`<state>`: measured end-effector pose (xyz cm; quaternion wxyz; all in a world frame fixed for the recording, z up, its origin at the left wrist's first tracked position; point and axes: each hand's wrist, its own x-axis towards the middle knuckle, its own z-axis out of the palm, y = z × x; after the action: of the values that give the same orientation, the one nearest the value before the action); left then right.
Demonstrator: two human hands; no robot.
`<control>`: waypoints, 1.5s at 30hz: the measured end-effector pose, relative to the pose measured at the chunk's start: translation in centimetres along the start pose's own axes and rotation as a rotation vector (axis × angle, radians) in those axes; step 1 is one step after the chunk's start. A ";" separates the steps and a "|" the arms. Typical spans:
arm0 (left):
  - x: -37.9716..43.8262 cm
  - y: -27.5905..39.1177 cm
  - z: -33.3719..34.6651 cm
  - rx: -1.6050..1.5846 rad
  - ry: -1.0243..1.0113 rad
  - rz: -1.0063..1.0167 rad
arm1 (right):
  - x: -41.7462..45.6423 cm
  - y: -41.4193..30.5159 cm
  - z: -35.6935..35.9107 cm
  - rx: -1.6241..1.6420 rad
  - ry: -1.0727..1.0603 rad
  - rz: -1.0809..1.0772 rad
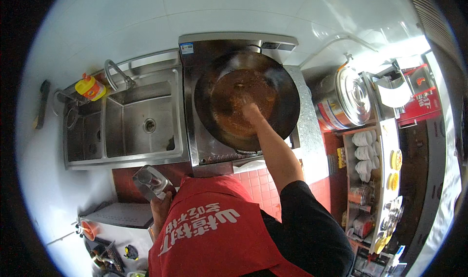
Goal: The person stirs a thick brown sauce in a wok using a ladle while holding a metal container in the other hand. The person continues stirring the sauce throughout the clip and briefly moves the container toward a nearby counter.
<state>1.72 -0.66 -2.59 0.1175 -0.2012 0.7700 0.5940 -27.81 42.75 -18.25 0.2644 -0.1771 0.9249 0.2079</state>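
Note:
A large dark wok [285,94] sits on a steel cooking range [193,76], its inside brown and wet-looking towards the bottom. My right hand [251,112] reaches down into the wok over the brown area [234,119]; its fingers are blurred, and whether it holds anything cannot be made out. At the lower left, beside the red apron [204,225], my left hand [161,205] is closed on a clear container [151,182], which is tilted away from me. What the container holds is unclear.
Left of the range is a steel double sink [146,105] with a faucet [117,76] and a yellow bottle [90,88]. A lidded steel pot [353,97] and shelves of stacked white bowls [363,150] stand right. A grey-topped surface [120,215] lies lower left.

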 end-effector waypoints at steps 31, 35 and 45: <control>0.9 0.6 -1.5 0.032 -0.061 0.066 | -23.4 1.5 5.8 0.162 0.452 -0.131; 0.7 1.0 -1.2 0.005 -0.038 0.075 | -21.0 -0.4 5.6 -0.016 0.413 -0.145; -0.7 1.1 -0.3 -0.006 0.040 0.122 | -10.7 -2.0 3.6 -0.242 0.380 -0.138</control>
<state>1.83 -0.56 -1.27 0.0652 -0.1660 0.7811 0.5983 -16.91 45.09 -15.61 0.0760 -0.3061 0.9121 0.2619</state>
